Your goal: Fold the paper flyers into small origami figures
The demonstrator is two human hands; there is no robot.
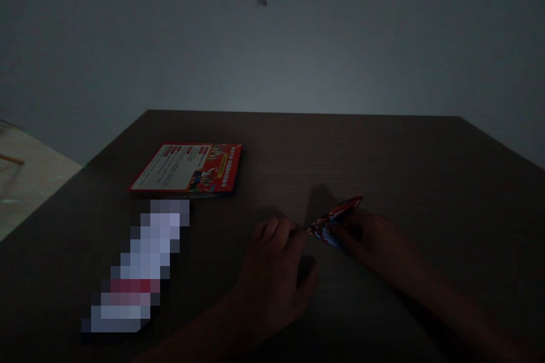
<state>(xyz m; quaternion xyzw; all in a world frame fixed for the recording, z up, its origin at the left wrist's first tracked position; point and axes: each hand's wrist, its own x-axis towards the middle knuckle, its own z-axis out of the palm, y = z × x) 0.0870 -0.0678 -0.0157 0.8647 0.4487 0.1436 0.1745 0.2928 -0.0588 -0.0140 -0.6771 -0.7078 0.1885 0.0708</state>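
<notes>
A small folded piece of colourful printed paper (326,229), red, white and blue, stands partly raised off the dark table in front of me. My right hand (370,238) is closed on its right side, pinching it between thumb and fingers. The paper's pointed left end comes close to the index finger of my left hand (276,266); whether they touch I cannot tell. That left hand rests on the table with bent fingers and the thumb held apart, and nothing shows in its grasp. Part of the paper is hidden behind my right fingers.
A red booklet or flat stack with a white text panel (174,167) lies at the back left of the brown table (340,147). Nearer me on the left is a long, pale, pixelated object (145,261). Behind the table rises a grey wall (340,39).
</notes>
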